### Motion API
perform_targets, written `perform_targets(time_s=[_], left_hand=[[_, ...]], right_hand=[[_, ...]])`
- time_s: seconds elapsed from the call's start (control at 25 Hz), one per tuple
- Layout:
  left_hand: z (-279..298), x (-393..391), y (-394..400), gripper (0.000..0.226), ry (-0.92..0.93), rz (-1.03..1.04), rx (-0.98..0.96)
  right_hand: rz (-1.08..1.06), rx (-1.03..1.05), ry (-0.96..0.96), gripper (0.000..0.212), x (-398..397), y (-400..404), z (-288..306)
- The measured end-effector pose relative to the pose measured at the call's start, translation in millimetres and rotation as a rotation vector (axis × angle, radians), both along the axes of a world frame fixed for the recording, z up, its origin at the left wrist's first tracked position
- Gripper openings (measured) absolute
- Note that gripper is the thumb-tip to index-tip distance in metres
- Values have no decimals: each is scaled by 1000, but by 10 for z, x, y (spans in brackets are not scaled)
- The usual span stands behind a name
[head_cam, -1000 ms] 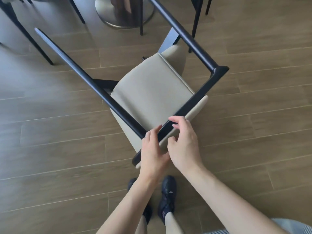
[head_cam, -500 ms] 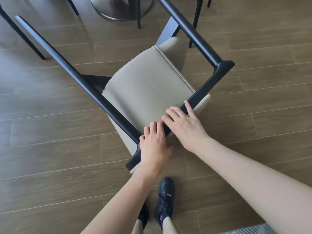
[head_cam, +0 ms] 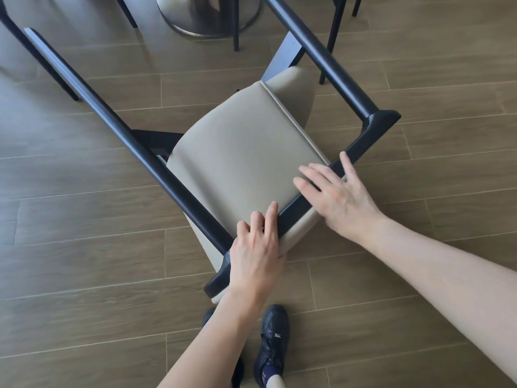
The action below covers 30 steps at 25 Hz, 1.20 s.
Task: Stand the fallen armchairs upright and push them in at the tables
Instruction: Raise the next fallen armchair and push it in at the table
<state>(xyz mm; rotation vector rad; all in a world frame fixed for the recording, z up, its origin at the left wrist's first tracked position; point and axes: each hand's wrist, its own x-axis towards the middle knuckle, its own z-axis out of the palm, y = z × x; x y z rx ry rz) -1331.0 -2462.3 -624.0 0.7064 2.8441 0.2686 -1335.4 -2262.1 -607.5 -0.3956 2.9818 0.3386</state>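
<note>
Standing upright on the wood floor point(head_cam: 84, 261), as far as the seat and arms suggest, the armchair point(head_cam: 240, 158) is facing the round metal table base point(head_cam: 208, 16), with its beige seat and dark arm rails running away from the person toward that base. So the chair's long axis is pointing diagonally at the table base, and the push still to come is, in my judgement, along that line, forward and a little to the left of the person's feet. Both hands are lying on the dark top rail point(head_cam: 330, 175) of the back, the part farthest from the table base. Lying flat, the right hand point(head_cam: 335, 197) is pressing the rail with straight fingers spread over the seat edge. Nearer the rail's low corner, the left hand point(head_cam: 256, 247) is resting on it with fingers only loosely bent, not clamping. Neither hand is gripping, and the right hand is sitting slightly closer to the table base. Cut off by the frame's upper edge, the tabletop and the far ends of the arm rails are not showing; the chair's legs are mostly hiding under the seat, so whether all of them are touching the floor I cannot tell. Thin dark legs of other chairs point(head_cam: 236, 29) are crowding beside the table base.
</note>
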Motion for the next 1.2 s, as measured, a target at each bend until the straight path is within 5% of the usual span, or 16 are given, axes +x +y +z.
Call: perform_targets(time_s=[0.12,0.32,0.6,0.88,1.2], left_hand=[[8,-47,31,61,-69,7,-33],[76,-16,-237,46,-159,-39,-91],[1045,27,-810,53,-280,-64,-23],[2509,-686,-988,49,-369,-6,174],[3073,-1457,-1081,53,-416,33,256]], right_hand=[[31,70,-67,60,-125,75,119],[19,91,-255,57,-146,-229,318],[128,103,-426,42,-169,-688,1292],[205,171,-678,63,-1193,-876,3007],[206,135,-616,58,-1989,-929,3305]])
